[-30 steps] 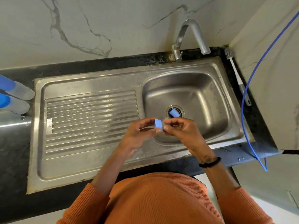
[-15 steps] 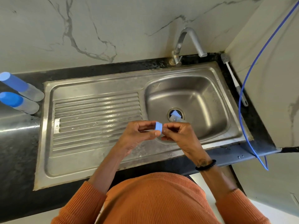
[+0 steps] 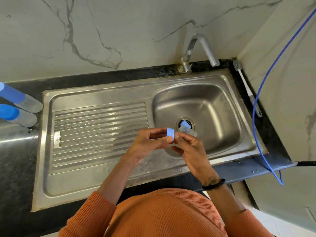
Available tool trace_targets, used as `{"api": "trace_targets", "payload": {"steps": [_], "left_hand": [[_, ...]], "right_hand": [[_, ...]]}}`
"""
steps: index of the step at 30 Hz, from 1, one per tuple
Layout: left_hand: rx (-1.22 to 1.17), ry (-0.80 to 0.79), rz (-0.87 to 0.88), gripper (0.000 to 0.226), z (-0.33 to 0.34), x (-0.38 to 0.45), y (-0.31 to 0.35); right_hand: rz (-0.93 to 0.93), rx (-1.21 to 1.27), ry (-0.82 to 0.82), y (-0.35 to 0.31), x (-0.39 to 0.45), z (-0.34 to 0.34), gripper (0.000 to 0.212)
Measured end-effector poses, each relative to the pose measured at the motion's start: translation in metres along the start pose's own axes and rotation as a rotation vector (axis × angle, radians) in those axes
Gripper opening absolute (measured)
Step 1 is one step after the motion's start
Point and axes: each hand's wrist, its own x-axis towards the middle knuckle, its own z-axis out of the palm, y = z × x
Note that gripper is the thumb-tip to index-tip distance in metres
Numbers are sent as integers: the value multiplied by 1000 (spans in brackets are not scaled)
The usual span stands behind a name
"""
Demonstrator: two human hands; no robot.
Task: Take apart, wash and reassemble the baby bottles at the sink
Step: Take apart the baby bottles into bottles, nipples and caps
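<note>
Now I hold blue collar ring [image 3: 170, 133] pinched in left hand [image 3: 150, 144], over front rim of sink [image 3: 239, 147]. Right hand [image 3: 191, 151] curls fingertips at ring's 3 o'clock face; whether it grips teat there, I cannot tell. Clear bottle part [image 3: 187, 131] lies in basin beside drain, blue piece [image 3: 184, 124] on drain, both at 1 o'clock from ring. Two capped bottles [image 3: 17, 106] wait on tabletop at 9 o'clock. My judgement: steady ring, push insert out squarely, stay over basin so dropped part lands inside.

Left hand [image 3: 145, 144] pinching blue ring [image 3: 170, 133] over sink [image 3: 239, 106] edge; right hand [image 3: 193, 151] touching ring; clear bottle [image 3: 187, 130] lying at drain.
</note>
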Motion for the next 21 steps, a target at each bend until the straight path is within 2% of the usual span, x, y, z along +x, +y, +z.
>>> {"api": "trace_targets", "payload": {"steps": [2, 4, 8, 11, 17, 21], "left_hand": [[-85, -37, -13, 45, -3, 1, -2], [-119, -46, -8, 45, -4, 2, -4], [-114, 5, 1, 40, -4, 6, -7], [-81, 25, -4, 41, -4, 7, -7], [89, 167, 65, 39, 4, 11, -11], [120, 249, 118, 33, 5, 11, -18]], "right_hand": [[-278, -326, 78, 5, 2, 2, 16], [-363, -445, 74, 2, 6, 1, 16], [-241, -502, -42, -2, 13, -10, 25], [-206, -537, -43, -1, 17, -12, 26], [-127, -256, -12, 10, 17, -12, 23], [-53, -175, 40, 16, 19, -18, 21]]}}
